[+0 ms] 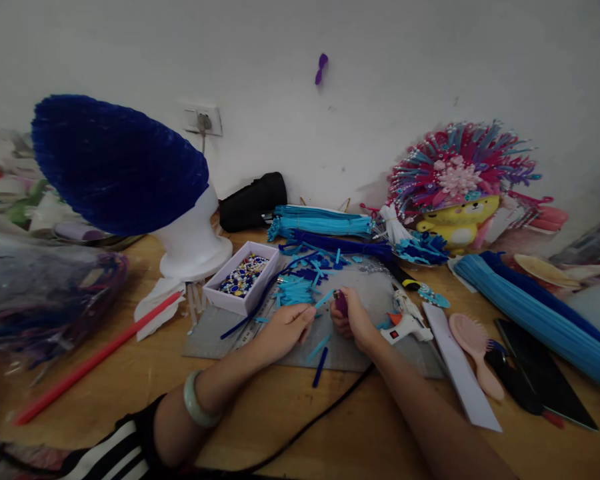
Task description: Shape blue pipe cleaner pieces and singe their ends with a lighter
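My left hand [286, 333] is closed, pinching a short light-blue pipe-cleaner piece [324, 299] that points up to the right. In my right hand [355, 319], also closed, is a dark purple lighter [341, 303] with its metal top beside the piece's tip. Whether a flame burns cannot be made out. Just behind lies a pile of cut light-blue pieces [296, 291]. Closer to me, a dark blue piece [320, 367] and another light-blue piece [319, 348] rest on and over the edge of the grey mat [350, 360].
A white box of beads [211, 293] stands left, before a foam head [195, 233] wearing a dark blue headpiece [120, 163]. To the right are a glue gun [407, 327], a pink hairbrush [475, 350] and pipe-cleaner bundles [535, 313]. A black cable [325, 420] crosses the front.
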Demonstrator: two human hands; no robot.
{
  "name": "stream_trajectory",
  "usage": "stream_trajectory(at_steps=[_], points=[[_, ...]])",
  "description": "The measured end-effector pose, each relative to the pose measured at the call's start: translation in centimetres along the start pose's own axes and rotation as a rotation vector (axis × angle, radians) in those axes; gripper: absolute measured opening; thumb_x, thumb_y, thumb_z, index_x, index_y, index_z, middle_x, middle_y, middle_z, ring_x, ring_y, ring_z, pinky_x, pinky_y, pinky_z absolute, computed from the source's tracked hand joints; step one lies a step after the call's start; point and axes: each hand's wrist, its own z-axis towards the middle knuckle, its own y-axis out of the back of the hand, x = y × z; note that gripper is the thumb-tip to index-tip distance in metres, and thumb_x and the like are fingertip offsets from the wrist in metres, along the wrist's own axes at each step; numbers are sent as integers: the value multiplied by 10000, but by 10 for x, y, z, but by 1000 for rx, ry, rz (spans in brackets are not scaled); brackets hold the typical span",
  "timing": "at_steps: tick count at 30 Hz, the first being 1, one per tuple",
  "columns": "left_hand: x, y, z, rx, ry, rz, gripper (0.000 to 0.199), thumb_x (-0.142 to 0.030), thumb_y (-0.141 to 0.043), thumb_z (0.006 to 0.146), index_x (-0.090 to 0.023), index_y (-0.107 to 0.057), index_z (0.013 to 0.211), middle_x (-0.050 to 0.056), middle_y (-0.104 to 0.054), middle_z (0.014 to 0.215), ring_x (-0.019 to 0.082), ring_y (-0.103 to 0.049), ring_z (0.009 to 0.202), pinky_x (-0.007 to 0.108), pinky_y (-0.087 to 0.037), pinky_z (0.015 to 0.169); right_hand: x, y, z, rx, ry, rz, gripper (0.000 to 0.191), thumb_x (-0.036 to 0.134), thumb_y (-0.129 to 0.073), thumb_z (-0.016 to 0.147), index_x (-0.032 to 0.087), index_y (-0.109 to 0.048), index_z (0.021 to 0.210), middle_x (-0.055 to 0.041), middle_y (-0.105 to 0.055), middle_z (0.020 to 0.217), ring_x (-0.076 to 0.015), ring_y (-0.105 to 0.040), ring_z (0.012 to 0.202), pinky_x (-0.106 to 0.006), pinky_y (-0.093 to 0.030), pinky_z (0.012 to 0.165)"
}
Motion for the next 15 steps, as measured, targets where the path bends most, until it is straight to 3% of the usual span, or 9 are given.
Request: stream_trajectory(at_steps=[4,9,15], points=[[-2,2,0,-75,-11,64,411,-451,-377,885,-234,-401,537,-41,-425,495,141,-415,517,281,-334,561,4,-5,-4,-94,-59,66,602,569,-59,938,229,-312,512,65,-173,376,-78,-87,335,-162,-99,326],[-5,5,1,-173,-62,181,339,-374,-422,815,-235,-292,534,-50,-315,516,125,-335,530,276,-260,541,7,-12,-10,-144,-57,74,603,573,-114,941,225,-315,491,68,-169,376,-73,-94,335,-164,-95,321],[-7,6,1,-122,-97,375,321,-355,-397,796,-227,-277,527,-51,-269,508,113,-297,510,275,-202,528,4,-11,-7,-183,-5,36,565,590,-181,922,234,-300,499,65,-194,370,-72,-114,336,-175,-105,324]])
